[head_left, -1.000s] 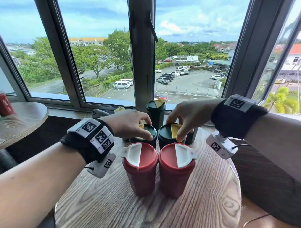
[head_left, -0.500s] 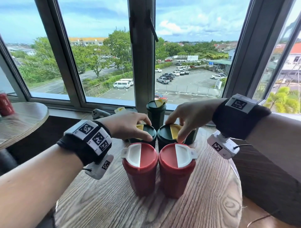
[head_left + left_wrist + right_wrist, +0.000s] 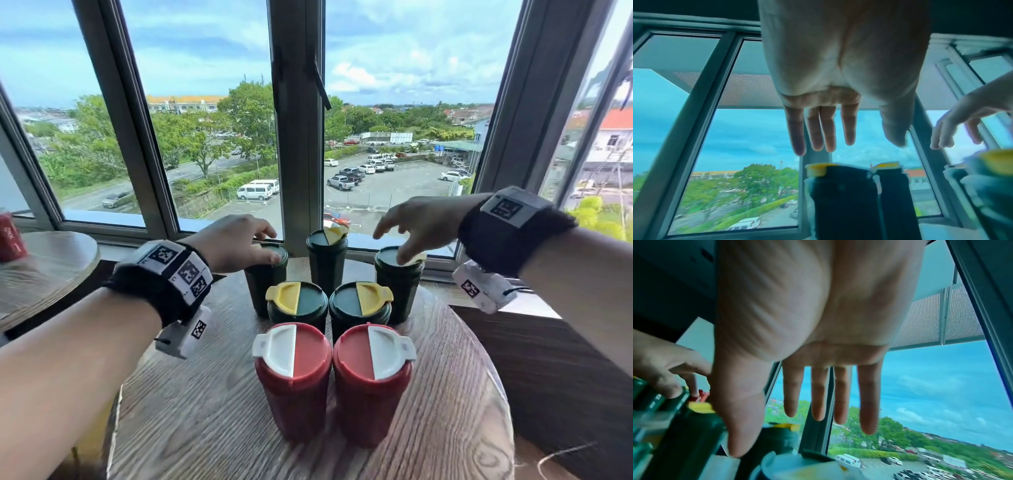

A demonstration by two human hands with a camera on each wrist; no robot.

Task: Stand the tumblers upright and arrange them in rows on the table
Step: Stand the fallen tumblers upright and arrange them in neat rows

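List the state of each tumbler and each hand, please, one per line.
Red tumblers: upright, lids on, front row.
Middle green tumblers: upright, lids on, second row.
Back left tumbler: upright, left hand over its lid.
Back middle tumbler: upright, yellow flap raised.
Back right tumbler: upright, right hand over its lid.
Left hand: open, holds nothing.
Right hand: open, holds nothing.
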